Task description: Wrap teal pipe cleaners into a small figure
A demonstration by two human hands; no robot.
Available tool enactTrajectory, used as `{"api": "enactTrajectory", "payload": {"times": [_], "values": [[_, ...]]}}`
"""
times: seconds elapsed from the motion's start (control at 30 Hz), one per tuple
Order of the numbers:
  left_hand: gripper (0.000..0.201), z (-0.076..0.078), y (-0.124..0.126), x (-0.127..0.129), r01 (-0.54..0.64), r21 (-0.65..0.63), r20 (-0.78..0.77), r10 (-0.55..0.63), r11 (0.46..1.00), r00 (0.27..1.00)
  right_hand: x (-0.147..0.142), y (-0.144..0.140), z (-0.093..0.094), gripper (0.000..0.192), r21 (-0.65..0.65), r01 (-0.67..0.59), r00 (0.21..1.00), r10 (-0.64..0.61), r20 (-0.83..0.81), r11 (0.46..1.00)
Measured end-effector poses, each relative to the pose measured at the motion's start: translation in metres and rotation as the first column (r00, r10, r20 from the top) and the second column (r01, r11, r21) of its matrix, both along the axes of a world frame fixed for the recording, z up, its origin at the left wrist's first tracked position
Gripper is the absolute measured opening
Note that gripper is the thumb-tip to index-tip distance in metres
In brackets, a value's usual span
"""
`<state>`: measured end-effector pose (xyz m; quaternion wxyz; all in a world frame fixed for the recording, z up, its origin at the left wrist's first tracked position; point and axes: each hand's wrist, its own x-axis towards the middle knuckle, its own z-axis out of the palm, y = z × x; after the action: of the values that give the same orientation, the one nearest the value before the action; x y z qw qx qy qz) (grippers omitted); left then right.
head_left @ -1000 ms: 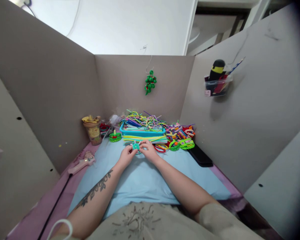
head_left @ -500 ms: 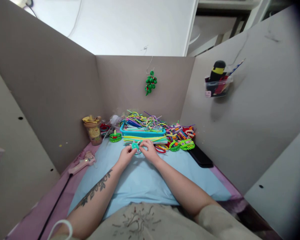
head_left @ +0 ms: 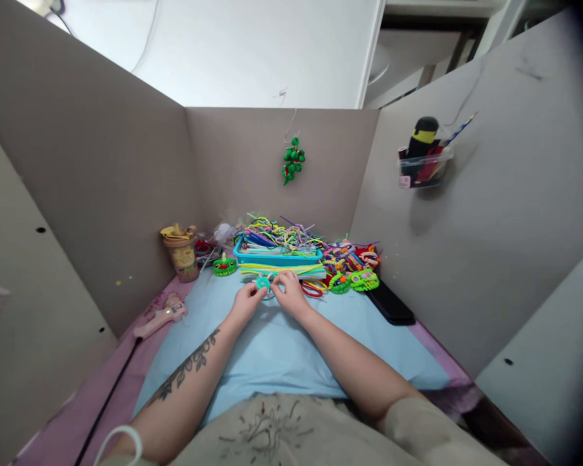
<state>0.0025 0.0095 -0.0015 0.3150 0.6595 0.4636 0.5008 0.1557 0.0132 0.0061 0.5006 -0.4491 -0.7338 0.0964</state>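
Left hand (head_left: 244, 302) and right hand (head_left: 290, 294) pinch a small teal fuzzy pipe-cleaner figure (head_left: 263, 283) between closed fingers, just above the light-blue surface (head_left: 282, 349). Judged light, soft, bendable; best gripped at its edges.

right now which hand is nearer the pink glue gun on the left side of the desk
Left. The left hand is at the teal pipe-cleaner piece, on the side toward the pink glue gun. The right hand sits beyond it, farther from the gun.

A small teal pipe-cleaner figure (head_left: 263, 283), pinched between both hands, sits just above the blue mat (head_left: 282, 349).
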Motion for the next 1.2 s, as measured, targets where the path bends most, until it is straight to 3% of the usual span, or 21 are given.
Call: {"api": "enactTrajectory", "payload": {"times": [0.27, 0.5, 0.87, 1.2], "values": [[0.032, 0.0021, -0.0001, 0.0000, -0.032, 0.054, -0.077, 0.037, 0.998, 0.996, 0.0006, 0.0075, -0.0056, 0.013, -0.177, -0.119, 0.988, 0.099, -0.119, 0.977], [0.031, -0.0009, 0.0006, -0.0010, -0.008, 0.018, -0.046, 0.008, 1.000, 0.999, 0.0001, 0.0012, 0.0008, 0.010, -0.168, -0.108, 0.989, 0.089, -0.115, 0.980], [0.030, 0.0005, -0.0017, 0.0013, 0.032, 0.006, 0.018, -0.032, 0.999, 0.999, -0.0022, 0.0049, -0.0068, 0.004, -0.124, -0.063, 0.979, 0.038, -0.199, 0.990], [0.028, -0.0055, 0.0028, -0.0004, 0.055, 0.127, -0.162, -0.034, 0.990, 0.986, 0.0000, 0.0037, -0.0002, 0.012, -0.153, -0.104, 0.990, 0.088, -0.108, 0.983]]}}
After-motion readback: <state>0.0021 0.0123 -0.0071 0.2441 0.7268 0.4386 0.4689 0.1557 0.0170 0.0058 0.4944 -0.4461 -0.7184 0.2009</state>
